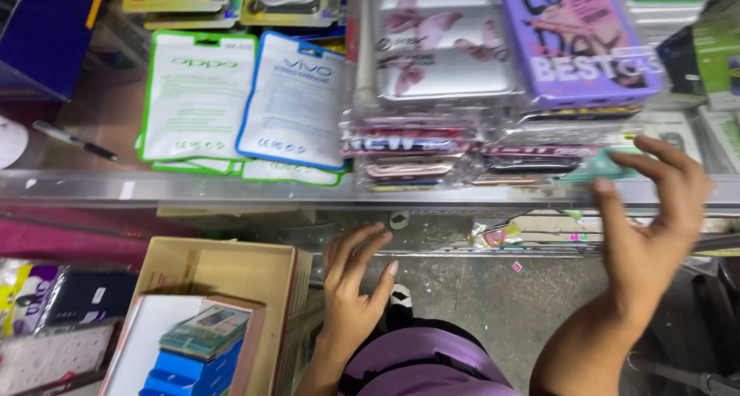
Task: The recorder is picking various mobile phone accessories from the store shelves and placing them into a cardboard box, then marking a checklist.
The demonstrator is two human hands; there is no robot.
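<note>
clear plastic sleeves of phone cases (505, 145), stacked in two leaning piles on a glass counter (92, 188); top of the left pile a silver case with pink butterflies (443, 45), top of the right pile a purple printed case (578, 38). the piles sit near the counter's front edge, roughly squared but uneven at the lower layers.

right hand (651, 219): raised at the right end of the stacks, fingers spread and apart, fingertips just beside or barely touching the lowest packets; it clamps on nothing.

left hand (351, 284): lower, in front of the counter's edge and below it, fingers loosely open, holding nothing, touching nothing that can be made out.

beside the stacks, to the left: flat white pouches, one green-bordered pouch (196, 95) and one blue-bordered pouch (293, 103), overlapping others beneath. a black pen (73, 140) lies well apart on the counter.

below, at the left: an open cardboard box (231, 276) with blue packets and a small carton inside. small wrapped items lie on the shelf under the glass; their kind is too blurred to tell.

progress, as a judgement: stacks are set on the counter, neither hand carries a packet; the lower layers look unaligned, so straightening or sorting seems unfinished.
</note>
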